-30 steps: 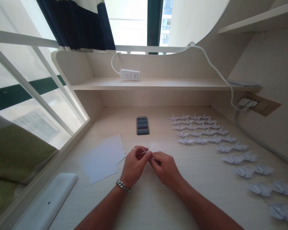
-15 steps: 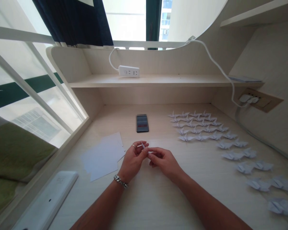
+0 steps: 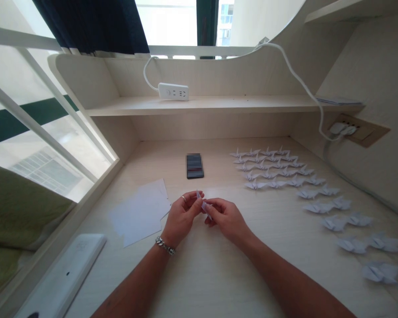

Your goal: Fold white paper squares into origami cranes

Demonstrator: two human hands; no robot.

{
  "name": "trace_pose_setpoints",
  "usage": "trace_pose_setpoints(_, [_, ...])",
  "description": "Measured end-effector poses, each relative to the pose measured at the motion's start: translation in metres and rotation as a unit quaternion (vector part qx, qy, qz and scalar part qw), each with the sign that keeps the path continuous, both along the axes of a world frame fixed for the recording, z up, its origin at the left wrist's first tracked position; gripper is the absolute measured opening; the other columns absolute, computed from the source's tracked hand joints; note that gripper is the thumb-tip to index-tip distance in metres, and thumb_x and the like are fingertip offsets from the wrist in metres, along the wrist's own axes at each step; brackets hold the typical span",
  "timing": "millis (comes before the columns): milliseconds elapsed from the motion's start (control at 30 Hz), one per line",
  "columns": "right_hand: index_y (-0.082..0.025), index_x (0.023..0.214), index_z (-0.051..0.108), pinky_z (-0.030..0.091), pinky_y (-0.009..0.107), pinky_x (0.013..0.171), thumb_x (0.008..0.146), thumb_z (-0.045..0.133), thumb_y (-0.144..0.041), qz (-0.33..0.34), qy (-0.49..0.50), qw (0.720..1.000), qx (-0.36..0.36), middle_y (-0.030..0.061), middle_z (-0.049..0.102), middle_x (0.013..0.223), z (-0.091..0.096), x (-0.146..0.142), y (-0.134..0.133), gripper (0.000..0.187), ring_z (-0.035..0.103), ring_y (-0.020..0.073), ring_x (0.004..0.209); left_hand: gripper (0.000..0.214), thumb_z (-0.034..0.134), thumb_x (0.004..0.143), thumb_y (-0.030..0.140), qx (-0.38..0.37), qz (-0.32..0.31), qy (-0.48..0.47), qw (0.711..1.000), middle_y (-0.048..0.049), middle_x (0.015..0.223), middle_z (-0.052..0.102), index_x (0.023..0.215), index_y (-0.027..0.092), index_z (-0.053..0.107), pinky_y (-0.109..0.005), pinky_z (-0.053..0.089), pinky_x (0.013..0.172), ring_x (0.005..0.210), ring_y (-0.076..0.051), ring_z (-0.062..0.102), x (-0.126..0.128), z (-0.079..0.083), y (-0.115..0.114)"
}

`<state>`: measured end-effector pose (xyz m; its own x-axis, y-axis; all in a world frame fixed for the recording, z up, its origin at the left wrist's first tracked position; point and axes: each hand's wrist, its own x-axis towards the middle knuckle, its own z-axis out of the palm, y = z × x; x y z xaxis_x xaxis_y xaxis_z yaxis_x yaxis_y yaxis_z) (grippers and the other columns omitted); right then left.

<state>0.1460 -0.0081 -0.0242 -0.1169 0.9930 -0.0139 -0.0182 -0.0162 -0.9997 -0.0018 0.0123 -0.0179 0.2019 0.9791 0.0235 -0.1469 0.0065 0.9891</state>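
Note:
Between my two hands is a small piece of folded white paper (image 3: 204, 206), narrow and pointed at its upper end. My left hand (image 3: 182, 218) pinches it with the thumb against the fingers; a ring and a chain bracelet are on this side. From the right, the thumb and fingers of my right hand (image 3: 227, 218) close on the same folded paper. Part of it is hidden by my fingers. To the left of my hands, sheets of white paper (image 3: 139, 214) lie overlapping on the desk.
Several rows of white paper cranes (image 3: 272, 170) stand on the right of the desk (image 3: 199, 282). A phone (image 3: 194, 166) lies beyond my hands. At the left front is a long white object (image 3: 66, 269). A power strip (image 3: 173, 92) sits on the back shelf (image 3: 219, 104).
The view has shifted slightly. More of the folded paper now shows between my hands, and the fingers of my right hand have shifted on it.

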Motion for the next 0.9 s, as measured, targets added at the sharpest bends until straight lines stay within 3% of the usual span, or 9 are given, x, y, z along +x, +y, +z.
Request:
trace_pose_setpoints(100, [-0.017,0.104,0.065,0.05,0.025,0.053,0.09,0.049,-0.04,-0.03,-0.103,0.993,0.055,0.0043,0.069,0.071,0.0,0.0,-0.004,0.032,0.064,0.0142,0.056,0.035,0.065,0.08,0.035,0.028,-0.002,0.03,0.999,-0.0088,0.098,0.07,0.108,0.013,0.06,-0.034,0.056,0.081,0.085,-0.018,0.067,0.002,0.0,-0.002])
trace_pose_setpoints(200, [-0.019,0.105,0.064,0.048,0.024,0.057,0.09,0.048,-0.032,-0.051,-0.203,0.971,0.114,0.0032,0.07,0.069,0.002,0.0,-0.007,0.026,0.065,0.0151,0.059,0.034,0.065,0.081,0.033,0.058,0.001,0.061,0.996,-0.0092,0.103,0.069,0.109,0.014,0.059,-0.035,0.053,0.089,0.095,-0.02,0.066,0.005,-0.001,-0.006])
trace_pose_setpoints(400, [-0.019,0.083,0.065,0.041,0.025,0.059,0.085,0.051,-0.024,-0.096,-0.34,0.918,0.183,0.0049,0.071,0.073,0.005,0.001,-0.006,0.015,0.064,0.0176,0.063,0.039,0.066,0.08,0.032,0.091,0.01,0.12,0.989,-0.0102,0.11,0.068,0.114,0.016,0.061,-0.036,0.05,0.095,0.103,-0.022,0.065,0.008,-0.003,-0.011])
trace_pose_setpoints(533, [-0.019,0.086,0.064,0.04,0.026,0.059,0.085,0.051,-0.025,-0.136,-0.35,0.911,0.169,0.0046,0.071,0.072,0.005,0.002,-0.005,0.015,0.065,0.0186,0.063,0.038,0.067,0.078,0.032,0.096,0.034,0.115,0.988,-0.0099,0.111,0.068,0.113,0.017,0.063,-0.036,0.05,0.095,0.101,-0.022,0.065,0.011,0.0,-0.013])
trace_pose_setpoints(633, [-0.02,0.089,0.064,0.043,0.026,0.06,0.082,0.052,-0.022,-0.133,-0.307,0.93,0.151,0.0035,0.071,0.076,0.006,0.003,-0.004,0.014,0.065,0.0178,0.065,0.038,0.069,0.077,0.03,0.104,0.038,0.107,0.988,-0.0104,0.114,0.067,0.112,0.017,0.064,-0.036,0.051,0.095,0.101,-0.022,0.066,0.013,0.003,-0.016])
trace_pose_setpoints(733, [-0.021,0.091,0.066,0.045,0.025,0.064,0.076,0.053,-0.014,-0.104,-0.24,0.956,0.136,0.0018,0.072,0.083,0.007,0.003,-0.002,0.021,0.064,0.0158,0.068,0.037,0.068,0.077,0.028,0.115,0.014,0.117,0.986,-0.0107,0.119,0.066,0.113,0.018,0.065,-0.038,0.049,0.098,0.107,-0.023,0.063,0.013,0.004,-0.018])
trace_pose_setpoints(900, [-0.019,0.089,0.066,0.046,0.026,0.066,0.075,0.05,-0.012,-0.134,-0.208,0.961,0.127,0.0019,0.07,0.08,0.006,0.006,-0.002,0.022,0.063,0.0168,0.073,0.033,0.07,0.076,0.026,0.129,-0.03,0.11,0.985,-0.0105,0.127,0.061,0.109,0.019,0.068,-0.037,0.042,0.106,0.119,-0.024,0.056,0.011,0.008,-0.021])
